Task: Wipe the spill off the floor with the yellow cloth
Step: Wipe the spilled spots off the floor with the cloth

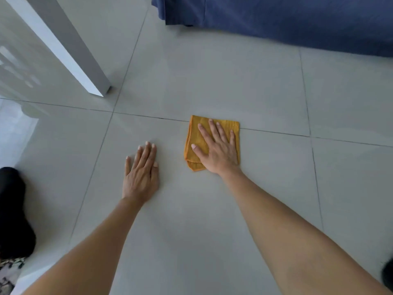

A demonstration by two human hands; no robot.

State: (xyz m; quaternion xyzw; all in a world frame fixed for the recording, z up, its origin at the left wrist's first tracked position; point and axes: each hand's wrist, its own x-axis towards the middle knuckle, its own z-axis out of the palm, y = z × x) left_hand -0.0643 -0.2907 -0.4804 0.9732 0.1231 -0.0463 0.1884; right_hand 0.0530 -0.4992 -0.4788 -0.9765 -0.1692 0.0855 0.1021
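- Mid-wipe: my right hand (219, 150) presses flat, fingers spread, on the folded yellow cloth (194, 143) straddling a grout line (148, 117).
- Left hand (141, 173) lies open on bare tile (191, 220), holding nothing.
- Can't really see the spill, so next is probably sweeping with steady pressure.

Single head view, steeply downward, close over floor (191, 220)

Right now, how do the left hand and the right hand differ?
The right hand lies flat on the folded yellow cloth with fingers spread; the left hand lies on the bare floor with fingers close together. The right hand reaches farther forward. Both are palm-down and open.
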